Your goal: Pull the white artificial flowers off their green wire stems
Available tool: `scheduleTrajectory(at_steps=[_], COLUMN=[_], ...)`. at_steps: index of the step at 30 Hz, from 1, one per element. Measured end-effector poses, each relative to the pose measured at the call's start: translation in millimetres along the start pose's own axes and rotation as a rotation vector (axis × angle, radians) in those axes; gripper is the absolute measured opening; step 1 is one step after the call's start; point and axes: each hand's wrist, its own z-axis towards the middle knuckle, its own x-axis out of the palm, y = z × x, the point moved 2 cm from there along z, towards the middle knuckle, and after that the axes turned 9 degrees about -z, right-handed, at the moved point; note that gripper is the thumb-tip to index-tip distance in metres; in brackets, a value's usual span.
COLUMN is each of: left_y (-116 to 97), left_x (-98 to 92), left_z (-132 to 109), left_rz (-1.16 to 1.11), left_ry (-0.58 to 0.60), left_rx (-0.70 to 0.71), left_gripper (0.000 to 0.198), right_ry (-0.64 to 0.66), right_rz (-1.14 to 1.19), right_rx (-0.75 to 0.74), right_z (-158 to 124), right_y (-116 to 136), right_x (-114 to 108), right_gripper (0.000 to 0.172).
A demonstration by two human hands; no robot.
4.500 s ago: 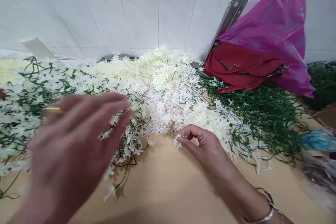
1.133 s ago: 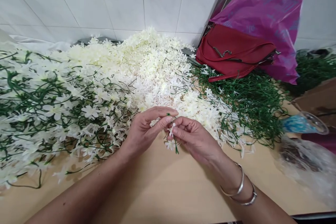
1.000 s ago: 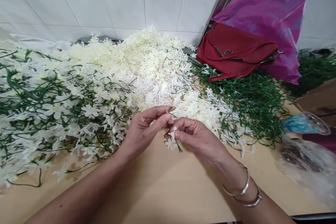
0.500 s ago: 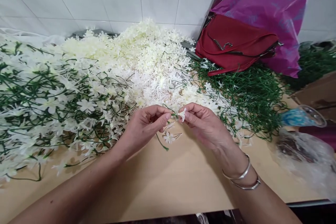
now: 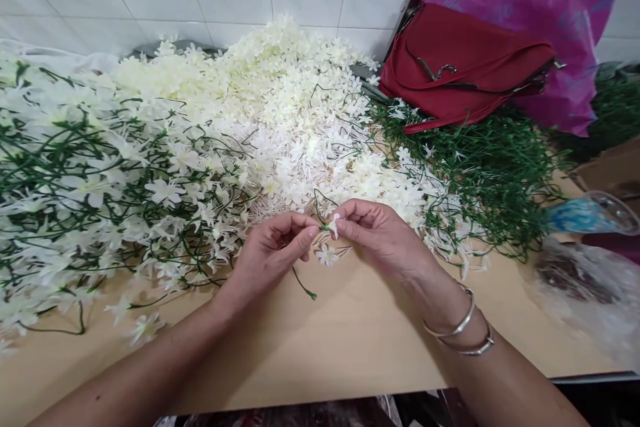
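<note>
Between thumb and forefinger my left hand (image 5: 280, 247) pinches a thin green artificial flower stem (image 5: 303, 282); one end hangs below the fingers and another strand curves up above them. My right hand (image 5: 383, 235) pinches a small white artificial flower (image 5: 333, 225) at the tip of that stem, the two hands nearly touching. Just under them a loose white blossom (image 5: 327, 254) lies on the table with some pale stamens. How firmly flower and stem are joined is hidden by the fingertips.
To the left spreads a heap of white flowers on green stems (image 5: 100, 193). Loose cream blossoms (image 5: 280, 80) pile up at the back. Green stems (image 5: 500, 167) lie right, below a red handbag (image 5: 465, 70) and purple bag (image 5: 565, 0). A blue-patterned cup (image 5: 585, 215) and clear plastic bag (image 5: 595, 293) stand far right.
Both hands have shifted slightly left and a little down, with the flower now closer against the stem. The view has tilted slightly, and another blossom shows beside my left forearm.
</note>
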Motion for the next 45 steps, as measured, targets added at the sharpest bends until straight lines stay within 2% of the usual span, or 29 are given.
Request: scheduleTrajectory(at_steps=[7, 13, 18, 23, 32, 38, 45], left_y=[6.9, 14.3, 16.5, 15.9, 20.4, 20.4, 19.5], left_x=[-0.6, 1.0, -0.3, 0.3, 1.5, 2.1, 3.4], left_z=[-0.5, -1.3, -1.6, -2.0, -2.7, -4.9, -6.2], left_rz=[-0.057, -0.012, -0.046, -0.04, 0.028, 0.115, 0.102], left_ry=[0.021, 0.014, 0.006, 0.005, -0.021, -0.043, -0.049], left_rx=[0.006, 0.016, 0.014, 0.014, 0.045, 0.079, 0.09], left_gripper=[0.016, 0.02, 0.021, 0.02, 0.019, 0.018, 0.018], right_ry=[-0.009, -0.003, -0.087, -0.008, -0.06, -0.038, -0.018], right_rz=[-0.07, -0.113, -0.135, -0.121, -0.189, -0.22, -0.172], right_rx=[0.031, 0.007, -0.018, 0.005, -0.028, -0.004, -0.009], right_z=[0.6, 1.1, 0.2, 0.0, -0.8, -0.5, 2.4], right_y=[2.0, 1.6, 4.1, 5.0, -2.5, -7.5, -7.9], right_x=[0.9, 4.2, -2.4, 2.4, 9.8, 11.8, 15.1], right_gripper=[0.035, 0.032, 0.033, 0.031, 0.033, 0.032, 0.03])
